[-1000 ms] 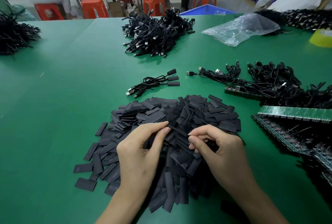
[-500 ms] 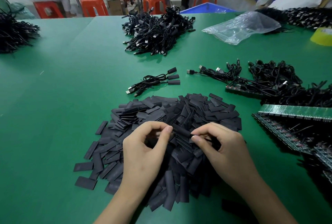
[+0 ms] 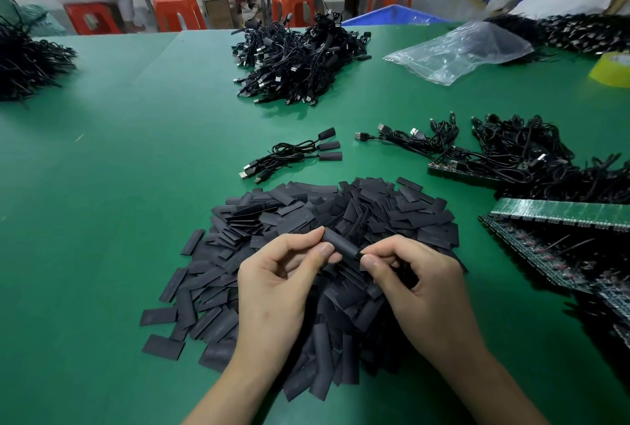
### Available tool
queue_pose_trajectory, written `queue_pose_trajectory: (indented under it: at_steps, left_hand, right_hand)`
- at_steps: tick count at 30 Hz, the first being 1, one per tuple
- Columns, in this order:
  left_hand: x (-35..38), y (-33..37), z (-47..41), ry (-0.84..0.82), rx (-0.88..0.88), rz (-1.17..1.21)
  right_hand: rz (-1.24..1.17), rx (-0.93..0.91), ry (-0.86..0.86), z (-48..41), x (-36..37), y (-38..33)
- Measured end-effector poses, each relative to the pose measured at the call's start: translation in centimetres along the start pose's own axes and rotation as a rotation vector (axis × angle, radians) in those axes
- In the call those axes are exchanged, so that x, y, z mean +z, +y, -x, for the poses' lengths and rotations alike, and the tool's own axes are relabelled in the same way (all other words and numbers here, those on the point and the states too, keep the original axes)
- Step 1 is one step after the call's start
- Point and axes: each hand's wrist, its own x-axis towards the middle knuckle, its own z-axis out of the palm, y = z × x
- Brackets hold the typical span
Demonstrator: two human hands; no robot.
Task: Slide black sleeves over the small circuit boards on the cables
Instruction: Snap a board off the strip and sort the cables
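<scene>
I see a green bench with orange stools beyond its far edge. At the left edge lies a heap of black cables. A second cable heap sits near the far edge, at mid-width. Nearer, three sleeved cables lie side by side, just beyond the sleeve pile, which spreads across the near middle of the bench.

Above that pile, the left hand pinches one black sleeve between thumb and forefinger, with the other fingers curled. The sleeve is lifted off the pile and tilts down to the right. The right hand pinches a black cable at the sleeve's right end, fingers curled around it. I cannot see the circuit board on that cable.

Toward the far right corner lie a clear plastic bag and a yellow tape roll. Along the right edge, tangled cables lie over green board strips.
</scene>
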Motion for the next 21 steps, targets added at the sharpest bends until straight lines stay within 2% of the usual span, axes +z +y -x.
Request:
queue_pose_trajectory:
  at_steps: [10,21]
  left_hand:
    - [0.25,-0.17,0.06,-0.009,0.024,0.018]
    - [0.44,-0.22,0.47,-0.009,0.164,-0.191]
  right_hand:
    - [-0.015,0.043,0.016,0.01,0.17,-0.68]
    - [-0.062,0.098,0.042,0.04,-0.13,-0.55]
